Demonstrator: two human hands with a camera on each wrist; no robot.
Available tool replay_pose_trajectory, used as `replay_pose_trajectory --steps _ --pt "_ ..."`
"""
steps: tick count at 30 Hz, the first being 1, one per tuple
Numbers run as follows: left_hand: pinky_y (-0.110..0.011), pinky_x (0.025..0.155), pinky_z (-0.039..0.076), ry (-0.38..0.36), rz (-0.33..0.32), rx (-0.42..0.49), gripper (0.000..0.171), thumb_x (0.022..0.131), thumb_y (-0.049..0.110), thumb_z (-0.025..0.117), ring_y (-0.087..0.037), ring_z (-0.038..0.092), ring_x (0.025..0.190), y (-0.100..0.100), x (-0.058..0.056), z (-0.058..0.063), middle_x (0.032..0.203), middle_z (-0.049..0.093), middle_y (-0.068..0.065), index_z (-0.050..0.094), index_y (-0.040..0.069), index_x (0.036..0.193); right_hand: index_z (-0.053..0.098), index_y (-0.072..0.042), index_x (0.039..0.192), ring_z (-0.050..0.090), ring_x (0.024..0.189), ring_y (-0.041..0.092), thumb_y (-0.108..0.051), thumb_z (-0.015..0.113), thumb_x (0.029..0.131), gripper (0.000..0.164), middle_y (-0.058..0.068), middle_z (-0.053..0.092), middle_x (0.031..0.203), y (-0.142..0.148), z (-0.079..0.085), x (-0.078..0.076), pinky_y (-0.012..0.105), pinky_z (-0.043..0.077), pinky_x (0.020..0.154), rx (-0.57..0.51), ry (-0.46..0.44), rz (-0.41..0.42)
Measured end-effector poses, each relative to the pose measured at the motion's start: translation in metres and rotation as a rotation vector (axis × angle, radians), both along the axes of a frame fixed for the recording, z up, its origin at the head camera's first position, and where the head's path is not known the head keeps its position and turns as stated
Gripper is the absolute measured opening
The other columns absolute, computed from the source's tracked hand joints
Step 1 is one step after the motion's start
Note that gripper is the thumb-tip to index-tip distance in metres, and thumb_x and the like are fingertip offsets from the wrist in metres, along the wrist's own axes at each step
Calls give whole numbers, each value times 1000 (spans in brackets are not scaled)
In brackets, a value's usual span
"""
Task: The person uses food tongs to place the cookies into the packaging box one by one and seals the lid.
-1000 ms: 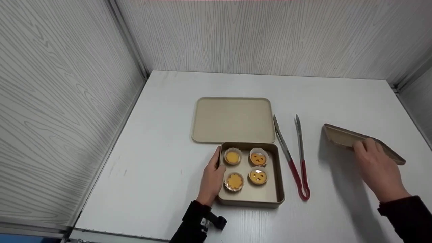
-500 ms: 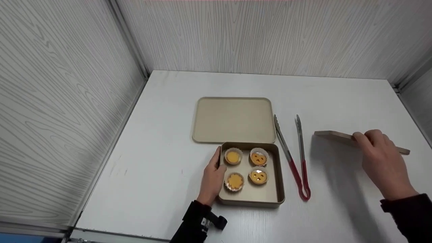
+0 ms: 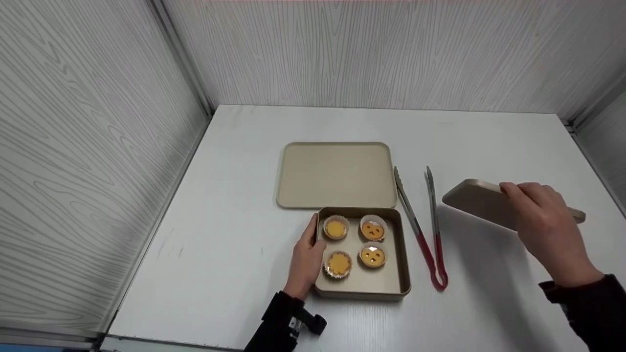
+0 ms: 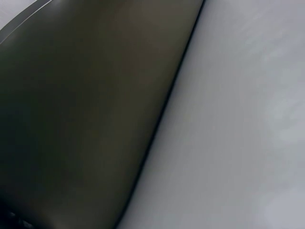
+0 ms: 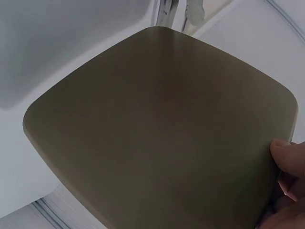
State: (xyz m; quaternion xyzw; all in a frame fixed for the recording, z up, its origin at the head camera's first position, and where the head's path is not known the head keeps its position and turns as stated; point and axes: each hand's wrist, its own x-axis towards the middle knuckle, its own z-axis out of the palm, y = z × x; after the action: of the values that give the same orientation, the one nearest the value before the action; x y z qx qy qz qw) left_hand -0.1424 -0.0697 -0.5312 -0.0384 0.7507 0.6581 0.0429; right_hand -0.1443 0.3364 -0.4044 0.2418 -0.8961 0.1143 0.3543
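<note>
A square gold baking pan [image 3: 386, 283] stands near the table's front, with several egg tarts in paper cups inside. Two of the tarts, such as this egg tart [image 3: 372, 256], have face-like marks on top. My left hand [image 3: 304, 266] grips the pan's left wall, thumb at the rim and fingers along the outside. To the right, my right hand [image 3: 550, 225] pinches a shallow square gold lid [image 3: 481, 200] by its edge. It is raised and tilted over the table, casting a shadow. The right wrist view shows the lid's broad flat face [image 5: 157, 124], with my thumb [image 5: 288, 157] at its edge.
A flat rectangular gold tray [image 3: 337, 173] lies right behind the pan. Tongs with red handles [image 3: 435, 264] lie spread between pan and lid, one tip close to the tray's edge. Pale panels [image 3: 371, 54] wall in the white table [image 3: 234, 234] at the back and sides.
My right hand has turned the lid from showing its rimmed inside, through edge-on, to showing its flat outer face, shifting slightly left. My left hand and the pan have stayed in place.
</note>
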Motion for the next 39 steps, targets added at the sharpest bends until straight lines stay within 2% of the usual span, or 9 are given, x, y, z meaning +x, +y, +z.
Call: replay_pose_trajectory --steps 12,20,27,29,31,34,36,38,39 --pt "-37 126 17 -29 -44 106 72 97 12 48 -17 18 155 -7 -5 11 170 20 -3 21 12 164 68 7 122 58 89 38 22 68 82 43 25 61 98 -8 15 -2 28 40 81 -41 1 57" --pt "-35 125 24 135 -93 -11 67 101 16 49 -22 26 153 -18 -12 37 169 25 -3 26 11 163 70 6 123 58 91 35 23 69 81 46 24 62 98 -17 25 -1 10 33 91 -73 -3 105" --pt "-35 124 25 340 -241 -142 62 105 25 52 -12 26 152 -8 -17 71 166 32 1 30 19 162 70 4 124 58 92 33 23 69 80 48 22 64 100 -29 32 -1 8 34 90 -117 -4 163" --pt "-32 116 38 368 -299 -163 62 105 28 53 -9 44 141 -1 -20 78 166 31 3 29 22 163 70 4 124 59 92 32 22 69 80 48 22 64 100 -33 35 0 7 34 90 -114 -4 170" --pt "-29 95 52 385 -361 -175 64 106 31 54 -8 64 104 7 -23 84 167 29 5 26 23 164 71 4 124 59 91 32 22 69 80 48 21 65 100 -38 37 0 7 35 89 -117 -2 178" --pt "-29 92 53 408 -425 -215 67 106 34 55 -7 63 104 19 -29 92 167 28 3 25 21 164 71 3 123 59 89 30 21 70 80 47 19 65 98 -48 40 -2 8 37 85 -119 15 191" --pt "-30 108 45 424 -451 -250 68 106 35 56 -10 56 129 27 -33 97 167 27 3 25 20 164 72 2 122 60 88 29 22 70 78 47 17 66 97 -55 42 -3 8 38 82 -121 34 201" --pt "-32 124 24 436 -471 -284 69 105 35 57 -12 22 154 35 -37 102 168 27 3 25 20 164 73 3 120 60 87 29 24 71 77 48 17 67 96 -64 44 -3 7 38 82 -126 50 217" --pt "-33 126 20 439 -481 -294 70 105 35 58 -14 19 155 38 -40 104 168 27 3 25 19 164 73 3 119 61 86 29 24 71 77 48 16 67 96 -68 45 -4 5 38 83 -127 55 226"
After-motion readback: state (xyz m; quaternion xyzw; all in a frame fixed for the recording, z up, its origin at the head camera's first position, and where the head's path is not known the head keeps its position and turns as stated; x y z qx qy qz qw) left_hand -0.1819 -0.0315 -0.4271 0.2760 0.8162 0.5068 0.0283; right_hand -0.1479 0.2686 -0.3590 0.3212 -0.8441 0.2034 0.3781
